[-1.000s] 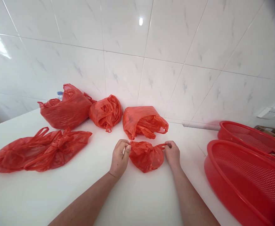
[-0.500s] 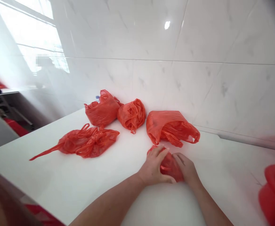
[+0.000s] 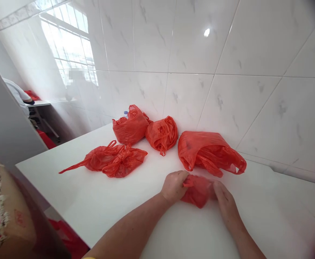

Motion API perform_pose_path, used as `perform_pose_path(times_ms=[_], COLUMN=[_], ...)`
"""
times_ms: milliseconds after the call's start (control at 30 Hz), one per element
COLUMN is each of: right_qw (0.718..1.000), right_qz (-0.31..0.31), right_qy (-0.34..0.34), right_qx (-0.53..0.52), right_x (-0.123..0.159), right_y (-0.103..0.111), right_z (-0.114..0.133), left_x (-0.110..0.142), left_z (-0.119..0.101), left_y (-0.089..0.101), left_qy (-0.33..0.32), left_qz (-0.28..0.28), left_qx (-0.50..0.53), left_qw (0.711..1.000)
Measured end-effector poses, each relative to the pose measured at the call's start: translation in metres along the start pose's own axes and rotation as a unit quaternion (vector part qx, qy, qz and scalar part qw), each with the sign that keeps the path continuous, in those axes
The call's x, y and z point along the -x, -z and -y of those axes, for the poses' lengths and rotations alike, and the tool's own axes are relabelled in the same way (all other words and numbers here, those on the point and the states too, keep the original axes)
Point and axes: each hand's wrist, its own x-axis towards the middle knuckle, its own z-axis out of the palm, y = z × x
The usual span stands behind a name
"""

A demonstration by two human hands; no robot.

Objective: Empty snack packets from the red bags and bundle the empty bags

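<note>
A small red plastic bag (image 3: pixel 197 194) is held low over the white table, between my two hands. On its left side, my left hand (image 3: pixel 174 186) is closed around a bunched part of the thin plastic. My right hand (image 3: pixel 227 202) grips the opposite side, its fingertips partly hidden behind the bag and a little blurred. What the bag contains, if anything, cannot be made out. Just beyond my hands lies a larger red plastic bag (image 3: pixel 200 144), its loose handles spread to the right.
Against the tiled wall (image 3: pixel 190 93) stand a rounded red bag (image 3: pixel 161 135) and a full red bag (image 3: pixel 130 126), with a blue bottle cap (image 3: pixel 125 113) behind. A knotted red bag (image 3: pixel 117 160) lies left on the table (image 3: pixel 114 201). A torn cardboard box (image 3: pixel 19 216) is lower left; a person's sleeve (image 3: pixel 14 91) shows far left.
The view has swung left, bringing in the cardboard box. My left hand has gone from spread over the small bag to closed on its left side, and the bag's plastic shows more.
</note>
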Motion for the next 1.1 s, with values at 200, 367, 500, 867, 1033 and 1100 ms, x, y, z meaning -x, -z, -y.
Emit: perform_pose_path(times_ms=[200, 367, 500, 867, 1033, 1100], right_qw=[0.999, 0.997, 0.985, 0.949, 0.953, 0.951], right_qz=[-0.021, -0.06, -0.161, -0.184, -0.096, -0.09], right_qy=[-0.026, -0.026, 0.016, 0.155, 0.163, 0.172], right_qx=[-0.022, -0.029, 0.053, 0.205, 0.236, 0.241], right_x=[-0.003, -0.004, -0.007, -0.017, -0.019, -0.021], right_y=[-0.001, -0.007, -0.014, -0.018, -0.019, -0.019], right_z=[-0.001, 0.001, 0.001, 0.0, -0.011, -0.016], left_x=[-0.025, -0.027, -0.013, -0.029, -0.037, -0.038], left_z=[0.042, 0.077, 0.097, 0.047, 0.018, 0.01], left_y=[0.073, 0.155, 0.191, 0.089, 0.016, -0.009], left_qy=[0.081, 0.146, 0.205, -0.088, -0.183, -0.18], left_qz=[-0.195, -0.351, -0.341, -0.103, 0.077, 0.107], left_qx=[-0.027, -0.138, -0.264, -0.301, -0.227, -0.219], left_qw=[0.977, 0.915, 0.878, 0.944, 0.953, 0.953])
